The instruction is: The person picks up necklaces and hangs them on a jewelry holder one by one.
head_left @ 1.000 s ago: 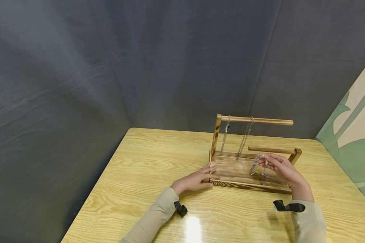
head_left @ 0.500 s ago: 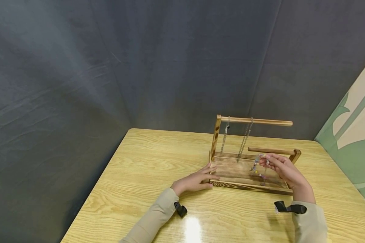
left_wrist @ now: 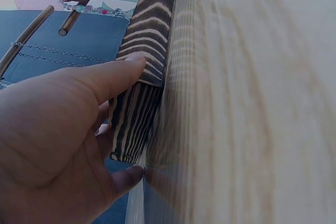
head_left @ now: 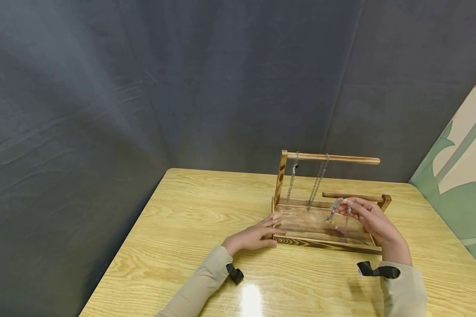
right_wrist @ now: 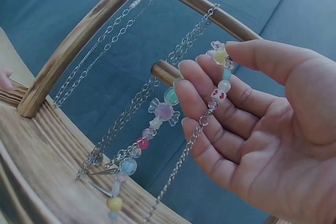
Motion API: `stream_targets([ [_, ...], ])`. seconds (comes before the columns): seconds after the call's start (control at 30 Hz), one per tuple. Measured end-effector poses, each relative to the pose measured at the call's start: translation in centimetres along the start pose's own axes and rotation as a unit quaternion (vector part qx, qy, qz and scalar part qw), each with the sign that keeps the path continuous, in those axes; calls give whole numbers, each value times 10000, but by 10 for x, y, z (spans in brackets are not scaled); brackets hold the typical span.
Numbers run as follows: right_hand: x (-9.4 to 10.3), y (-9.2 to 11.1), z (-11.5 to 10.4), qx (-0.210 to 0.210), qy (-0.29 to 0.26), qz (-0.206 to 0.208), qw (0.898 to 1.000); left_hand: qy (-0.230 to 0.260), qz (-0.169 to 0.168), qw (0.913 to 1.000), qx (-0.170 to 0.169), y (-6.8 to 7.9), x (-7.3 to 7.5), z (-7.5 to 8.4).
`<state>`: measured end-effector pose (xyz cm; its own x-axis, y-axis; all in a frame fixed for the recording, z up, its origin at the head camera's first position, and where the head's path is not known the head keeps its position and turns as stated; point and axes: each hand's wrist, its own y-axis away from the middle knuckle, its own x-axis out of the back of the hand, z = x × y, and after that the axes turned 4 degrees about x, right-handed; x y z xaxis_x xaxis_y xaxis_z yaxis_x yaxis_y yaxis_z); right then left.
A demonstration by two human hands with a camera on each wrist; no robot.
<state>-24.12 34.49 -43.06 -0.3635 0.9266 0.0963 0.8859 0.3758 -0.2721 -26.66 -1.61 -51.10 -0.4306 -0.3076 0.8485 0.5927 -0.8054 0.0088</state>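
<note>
My right hand (head_left: 370, 220) pinches a beaded necklace (right_wrist: 164, 111) between thumb and fingers. Pastel candy-shaped beads and a silver chain (right_wrist: 184, 156) dangle from it. The necklace hangs by the free end of the lower bar (right_wrist: 167, 72) of a wooden jewelry stand (head_left: 321, 241); whether they touch I cannot tell. At the stand's left front corner my left hand (head_left: 254, 233) holds on, thumb against the striped front board (left_wrist: 149, 30) and fingers round the end. Its fingertips are partly hidden in the left wrist view.
Two silver chain necklaces, one with white beads (head_left: 294, 169) and one plain (head_left: 319, 180), hang from the upper bar (head_left: 353, 159). The stand sits on a wood-grain table (head_left: 206, 198). Behind it is a dark curtain (head_left: 238, 88), with a painted panel (head_left: 460, 176) at right.
The beaded necklace sways slightly below my right hand, which otherwise stays almost in place. My left hand keeps its position on the stand. The head view shifts a little.
</note>
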Motion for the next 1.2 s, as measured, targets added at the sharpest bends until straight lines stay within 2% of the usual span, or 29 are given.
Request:
stream_targets([
  [0.23, -3, -3, -7, 69, -132, 3, 9999, -38, 52, 10000, -15, -1, -1, -2],
  [0.57, -7, -7, -12, 176, 29, -2, 9998, -22, 14, 10000, -43, -2, -1, -1],
  [1.2, -15, -23, -22, 343, -65, 4, 9994, -37, -21, 10000, 33, -1, -1, -2],
])
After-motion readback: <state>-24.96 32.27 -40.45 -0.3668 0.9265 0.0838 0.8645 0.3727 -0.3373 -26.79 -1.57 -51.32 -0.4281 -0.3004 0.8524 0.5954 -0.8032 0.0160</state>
